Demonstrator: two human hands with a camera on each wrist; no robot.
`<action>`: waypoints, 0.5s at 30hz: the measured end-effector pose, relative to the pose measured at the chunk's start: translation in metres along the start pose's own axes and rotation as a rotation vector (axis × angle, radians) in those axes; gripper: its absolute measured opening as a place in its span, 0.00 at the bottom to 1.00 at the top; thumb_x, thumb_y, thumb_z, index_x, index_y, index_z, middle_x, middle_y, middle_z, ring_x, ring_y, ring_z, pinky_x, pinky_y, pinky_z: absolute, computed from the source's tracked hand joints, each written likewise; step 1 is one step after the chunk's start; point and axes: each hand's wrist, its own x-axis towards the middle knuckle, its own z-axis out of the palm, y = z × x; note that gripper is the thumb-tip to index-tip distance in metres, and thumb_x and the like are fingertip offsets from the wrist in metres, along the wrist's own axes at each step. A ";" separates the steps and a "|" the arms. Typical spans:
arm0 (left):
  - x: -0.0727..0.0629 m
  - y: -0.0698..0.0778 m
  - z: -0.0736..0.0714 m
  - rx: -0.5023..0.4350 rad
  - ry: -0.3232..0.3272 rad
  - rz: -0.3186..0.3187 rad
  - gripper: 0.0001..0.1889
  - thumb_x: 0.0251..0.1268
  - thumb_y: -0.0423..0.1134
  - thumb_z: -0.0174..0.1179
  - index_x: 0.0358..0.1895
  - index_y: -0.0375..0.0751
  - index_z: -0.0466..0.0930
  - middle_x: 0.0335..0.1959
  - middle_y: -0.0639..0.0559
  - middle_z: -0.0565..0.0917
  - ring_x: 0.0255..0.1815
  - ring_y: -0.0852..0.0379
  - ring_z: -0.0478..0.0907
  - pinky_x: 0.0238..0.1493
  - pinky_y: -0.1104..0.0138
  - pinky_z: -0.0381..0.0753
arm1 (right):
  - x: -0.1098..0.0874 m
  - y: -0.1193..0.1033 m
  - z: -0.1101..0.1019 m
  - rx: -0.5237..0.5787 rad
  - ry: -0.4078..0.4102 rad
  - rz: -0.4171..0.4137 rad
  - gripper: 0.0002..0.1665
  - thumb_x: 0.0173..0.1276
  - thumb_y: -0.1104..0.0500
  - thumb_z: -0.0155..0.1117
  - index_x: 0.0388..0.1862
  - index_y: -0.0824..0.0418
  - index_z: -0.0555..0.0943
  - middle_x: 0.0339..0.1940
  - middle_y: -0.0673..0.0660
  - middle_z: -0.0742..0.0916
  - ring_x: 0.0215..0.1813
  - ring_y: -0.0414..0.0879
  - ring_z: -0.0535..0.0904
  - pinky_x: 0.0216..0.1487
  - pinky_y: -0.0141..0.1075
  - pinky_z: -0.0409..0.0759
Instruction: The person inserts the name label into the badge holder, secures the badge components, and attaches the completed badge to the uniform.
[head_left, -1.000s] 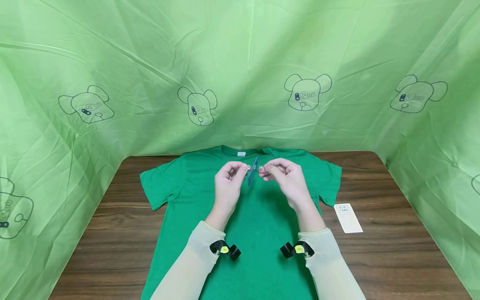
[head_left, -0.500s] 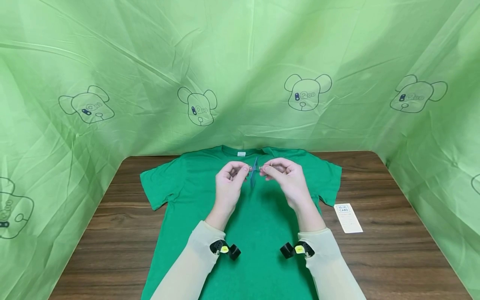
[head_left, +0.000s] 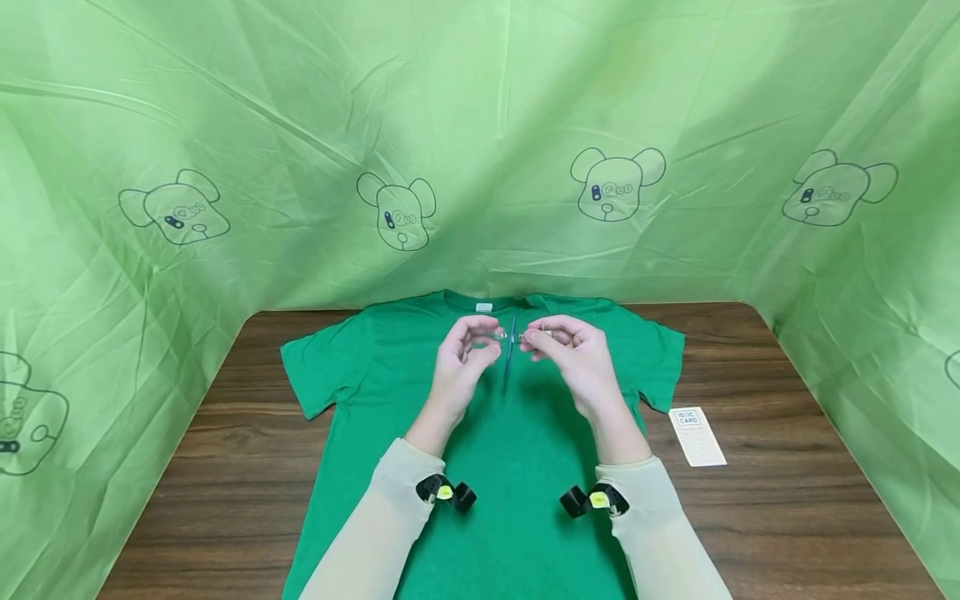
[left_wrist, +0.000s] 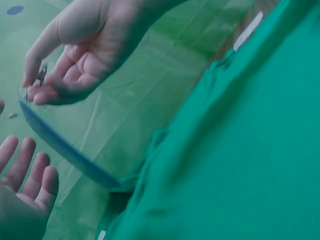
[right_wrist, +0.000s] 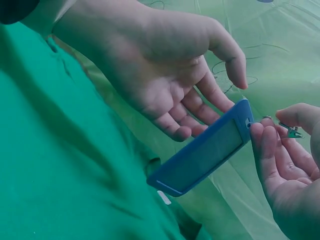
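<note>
A thin blue card holder [right_wrist: 200,159] with a framed window hangs between the hands. The head view catches this card holder [head_left: 509,358] nearly edge-on. On its right, the right hand [head_left: 567,350] pinches a small metal clip [right_wrist: 291,131] joined to the holder's slot by a short strap. A silver snap stud [head_left: 502,336] shows on the holder's left side, close to the left fingertips. Thumb and fingers of the left hand [head_left: 467,358] are spread apart. In the right wrist view the left hand [right_wrist: 155,70] is behind the holder, its fingers relaxed.
A green T-shirt [head_left: 510,467] lies spread on the dark wooden table [head_left: 787,500] under both hands. Right of the shirt lies a pale paper card [head_left: 697,437] printed "ID/IC CARD". Light green cloth [head_left: 487,125] hangs behind and at both sides.
The left thumb has parted from the fingers, and that hand has shifted slightly left. The card holder has turned more edge-on. The right hand stays almost still with the clip.
</note>
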 end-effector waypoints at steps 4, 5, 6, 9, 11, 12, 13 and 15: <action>0.002 -0.002 -0.010 0.102 -0.147 0.052 0.28 0.71 0.25 0.64 0.73 0.31 0.71 0.69 0.35 0.80 0.66 0.40 0.78 0.59 0.55 0.82 | 0.000 0.000 0.000 -0.001 -0.003 -0.003 0.11 0.77 0.62 0.75 0.49 0.71 0.89 0.39 0.57 0.94 0.41 0.48 0.92 0.46 0.39 0.91; 0.002 -0.002 -0.012 0.130 -0.176 0.062 0.31 0.71 0.25 0.66 0.75 0.33 0.70 0.71 0.36 0.79 0.68 0.40 0.77 0.60 0.51 0.81 | 0.000 0.000 0.000 -0.001 -0.004 -0.004 0.12 0.77 0.62 0.74 0.49 0.72 0.88 0.39 0.57 0.94 0.41 0.48 0.92 0.46 0.39 0.91; 0.003 -0.003 -0.014 0.158 -0.199 0.070 0.33 0.70 0.25 0.67 0.76 0.34 0.69 0.73 0.38 0.78 0.70 0.40 0.76 0.61 0.47 0.81 | 0.000 0.001 0.000 -0.002 -0.005 -0.005 0.12 0.77 0.62 0.74 0.50 0.72 0.88 0.39 0.57 0.94 0.41 0.48 0.92 0.46 0.39 0.91; 0.004 -0.005 -0.017 0.227 -0.245 0.073 0.38 0.69 0.28 0.72 0.80 0.39 0.66 0.77 0.44 0.76 0.74 0.43 0.75 0.65 0.39 0.79 | 0.000 0.001 0.000 0.001 -0.004 -0.006 0.13 0.77 0.62 0.74 0.50 0.73 0.88 0.39 0.57 0.94 0.41 0.48 0.92 0.45 0.39 0.91; 0.004 -0.007 -0.017 0.265 -0.262 0.061 0.42 0.68 0.31 0.75 0.82 0.44 0.65 0.78 0.48 0.75 0.76 0.47 0.74 0.68 0.39 0.78 | 0.000 0.001 0.000 0.002 -0.004 -0.007 0.12 0.77 0.62 0.74 0.49 0.72 0.88 0.39 0.57 0.94 0.41 0.47 0.92 0.45 0.39 0.91; 0.004 -0.008 -0.017 0.279 -0.267 0.054 0.44 0.67 0.32 0.76 0.83 0.46 0.64 0.79 0.50 0.75 0.77 0.48 0.73 0.69 0.41 0.78 | 0.000 0.001 0.000 0.002 -0.004 -0.007 0.11 0.77 0.62 0.74 0.49 0.71 0.89 0.39 0.57 0.94 0.41 0.47 0.92 0.45 0.38 0.91; 0.004 -0.008 -0.017 0.289 -0.273 0.048 0.45 0.67 0.34 0.77 0.84 0.48 0.64 0.80 0.51 0.75 0.78 0.49 0.72 0.70 0.41 0.78 | 0.000 0.000 0.000 0.004 -0.005 -0.007 0.11 0.77 0.62 0.74 0.49 0.70 0.89 0.39 0.57 0.94 0.41 0.47 0.92 0.45 0.38 0.91; 0.004 -0.009 -0.016 0.305 -0.280 0.038 0.47 0.66 0.36 0.79 0.85 0.52 0.63 0.80 0.53 0.74 0.79 0.51 0.71 0.71 0.42 0.77 | 0.000 0.000 0.000 0.004 -0.005 -0.009 0.11 0.77 0.61 0.74 0.49 0.70 0.89 0.39 0.57 0.94 0.41 0.47 0.92 0.45 0.38 0.91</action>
